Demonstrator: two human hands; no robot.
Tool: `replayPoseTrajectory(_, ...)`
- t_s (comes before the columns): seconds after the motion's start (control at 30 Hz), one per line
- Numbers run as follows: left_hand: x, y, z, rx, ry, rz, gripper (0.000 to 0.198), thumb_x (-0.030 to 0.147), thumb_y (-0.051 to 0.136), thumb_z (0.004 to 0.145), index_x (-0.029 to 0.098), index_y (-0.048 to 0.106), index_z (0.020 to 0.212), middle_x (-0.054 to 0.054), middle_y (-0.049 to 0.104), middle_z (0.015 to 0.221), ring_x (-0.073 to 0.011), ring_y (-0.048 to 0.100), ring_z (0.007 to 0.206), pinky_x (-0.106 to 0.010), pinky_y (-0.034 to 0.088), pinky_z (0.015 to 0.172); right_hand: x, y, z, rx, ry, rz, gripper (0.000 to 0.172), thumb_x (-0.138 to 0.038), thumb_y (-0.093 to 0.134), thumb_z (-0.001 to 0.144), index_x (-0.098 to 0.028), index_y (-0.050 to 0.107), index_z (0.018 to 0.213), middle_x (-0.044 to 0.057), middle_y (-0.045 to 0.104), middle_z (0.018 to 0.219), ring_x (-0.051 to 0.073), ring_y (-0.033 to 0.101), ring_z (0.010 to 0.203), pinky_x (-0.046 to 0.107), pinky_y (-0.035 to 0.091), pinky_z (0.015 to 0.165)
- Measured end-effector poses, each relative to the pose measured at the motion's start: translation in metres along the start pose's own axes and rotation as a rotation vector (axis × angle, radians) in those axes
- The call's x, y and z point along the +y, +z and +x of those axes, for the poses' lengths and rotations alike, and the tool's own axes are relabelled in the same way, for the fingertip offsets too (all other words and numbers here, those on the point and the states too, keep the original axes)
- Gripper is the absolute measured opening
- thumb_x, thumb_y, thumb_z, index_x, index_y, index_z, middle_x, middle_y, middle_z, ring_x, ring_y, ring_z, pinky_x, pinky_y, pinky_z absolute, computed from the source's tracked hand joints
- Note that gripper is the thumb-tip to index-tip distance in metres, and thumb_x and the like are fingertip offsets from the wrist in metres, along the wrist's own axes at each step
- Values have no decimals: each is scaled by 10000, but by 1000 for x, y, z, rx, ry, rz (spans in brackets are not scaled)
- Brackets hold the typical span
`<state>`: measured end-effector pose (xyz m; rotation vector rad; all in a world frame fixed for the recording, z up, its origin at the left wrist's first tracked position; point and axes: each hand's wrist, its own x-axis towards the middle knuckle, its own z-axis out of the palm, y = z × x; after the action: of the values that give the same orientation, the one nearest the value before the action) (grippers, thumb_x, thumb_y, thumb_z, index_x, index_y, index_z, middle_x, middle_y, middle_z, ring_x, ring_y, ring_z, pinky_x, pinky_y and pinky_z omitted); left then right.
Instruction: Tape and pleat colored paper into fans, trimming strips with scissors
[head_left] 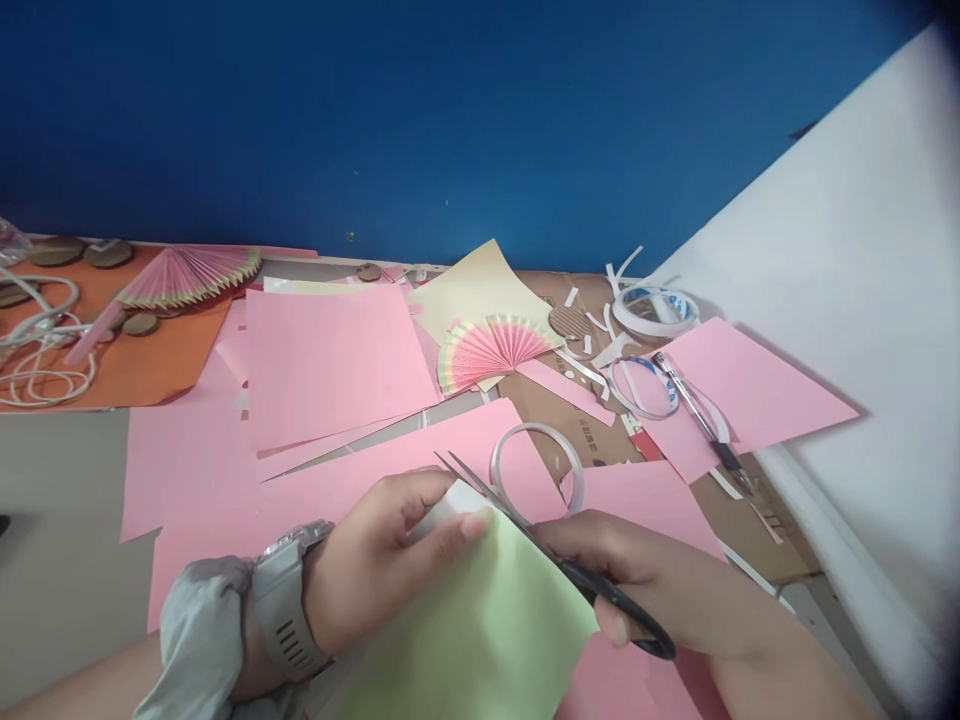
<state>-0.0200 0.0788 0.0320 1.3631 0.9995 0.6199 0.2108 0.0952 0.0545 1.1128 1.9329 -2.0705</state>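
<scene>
Pinching the upper edge of a pale green sheet (480, 630) between thumb and fingers (457, 528), the left hand (375, 560) holds the paper low and close to the person, above the pink sheets (330, 360) that cover the near part of the worktop (60, 500). The grip seems meant to hold the paper taut and steady where the blades meet it. The right hand (637, 580) is closed through the black loops of the scissors (559, 562), and its fingers are wrapped around the handle. The 2 blades stand slightly apart, pointing up and to the left along the sheet's right edge, their tips just past the left thumb. A watch (289, 600) sits on the left wrist beside a grey cuff. Just beyond the scissors lies 1 white tape ring (536, 428), with a folded paper fan (491, 345) and a pen (697, 415) farther back. All are within easy reach and apart from the green sheet.
</scene>
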Motion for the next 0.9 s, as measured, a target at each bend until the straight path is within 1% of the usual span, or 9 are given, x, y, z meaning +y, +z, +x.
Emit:
replayPoseTrajectory(0.1,0,0,-1,12,9,7,361,428,462,897,159,488,658,24,457,641,-91,419,581,-186,353,510,-5,1,0,29,75,109,196,-326,637,775,-143,604,840,-66,339,618,76,294,557,193,234,467)
replayPoseTrajectory(0.17,0,0,-2,11,12,-4,359,425,468,896,163,476,650,29,449,636,-89,412,579,-185,349,513,-6,1,0,44,97,132,154,-294,632,780,-148,582,784,-69,343,604,72,293,551,186,232,464)
replayPoseTrajectory(0.33,0,0,-2,-16,-13,-41,342,421,454,902,165,478,678,29,440,657,-93,413,593,-183,346,519,-3,0,0,28,42,152,203,-302,653,738,-160,508,720,-71,356,609,71,298,554,191,232,469)
replayPoseTrajectory(0.43,0,0,-1,-12,5,-32,350,421,458,898,167,462,656,33,425,641,-92,401,585,-181,340,511,-4,1,0,49,84,117,170,-273,616,772,-163,505,706,-70,349,605,70,296,551,188,226,467)
replayPoseTrajectory(0.53,0,0,1,-9,20,-25,357,418,462,898,167,465,645,33,429,632,-89,397,574,-182,341,503,-3,1,0,54,104,128,180,-271,621,773,-167,491,703,-69,341,610,71,288,553,187,220,466)
replayPoseTrajectory(0.67,-1,0,0,-21,-13,-61,344,420,457,904,162,490,678,28,452,654,-91,416,587,-183,353,517,2,0,1,25,24,190,240,-295,663,714,-176,456,700,-66,348,630,78,283,568,198,221,475)
replayPoseTrajectory(0.73,-1,0,-1,-19,-21,-73,344,428,459,903,162,490,686,29,453,660,-92,417,594,-184,354,522,4,0,1,27,19,193,250,-301,664,707,-179,447,691,-66,346,632,79,282,569,199,219,476)
replayPoseTrajectory(0.8,-1,0,-2,-5,-14,-59,345,427,466,898,163,483,676,29,451,659,-92,414,595,-184,352,523,3,0,0,41,45,176,224,-263,652,709,-179,445,685,-69,346,623,76,286,564,196,215,474)
replayPoseTrajectory(0.9,-1,0,-1,0,-12,-50,346,420,465,898,168,469,662,31,444,649,-90,405,584,-183,349,514,1,0,-1,53,91,142,146,-153,598,705,-176,455,686,-74,342,617,70,298,558,191,219,477)
